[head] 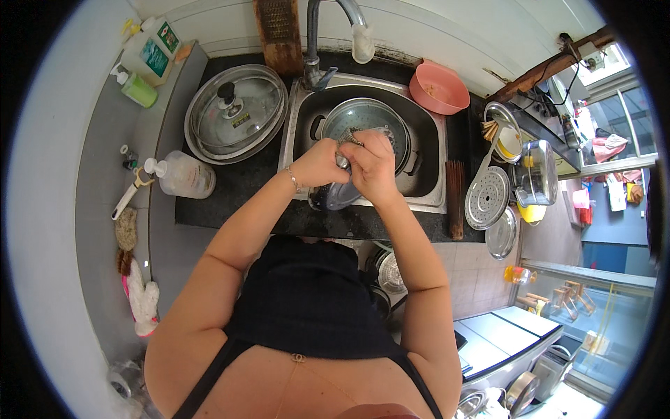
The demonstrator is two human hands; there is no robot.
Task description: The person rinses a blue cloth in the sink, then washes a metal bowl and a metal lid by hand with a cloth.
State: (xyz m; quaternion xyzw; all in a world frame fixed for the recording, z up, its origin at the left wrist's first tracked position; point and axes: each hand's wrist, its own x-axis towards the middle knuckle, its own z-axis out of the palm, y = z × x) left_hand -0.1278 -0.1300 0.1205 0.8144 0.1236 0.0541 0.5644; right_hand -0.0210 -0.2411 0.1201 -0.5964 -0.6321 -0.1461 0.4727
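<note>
Both hands meet above the front of the sink. My left hand (323, 163), with a bracelet at the wrist, grips a small shiny metal piece that looks like the knob of a dark glass lid (343, 195) tilted below it. My right hand (372, 162) holds a metal scouring pad (349, 137) against that piece. Behind the hands, a pot with a perforated metal insert (361, 115) sits in the stainless steel sink (442, 157). My fingers partly hide the metal piece and the pad.
A faucet (312, 68) rises behind the sink. Left are a glass lid (209, 125) on a round metal pan and a clear pump bottle (188, 175). A pink basin (439, 89) stands at the back right corner; a bamboo brush (455, 199) and a perforated steamer plate (488, 198) are at right.
</note>
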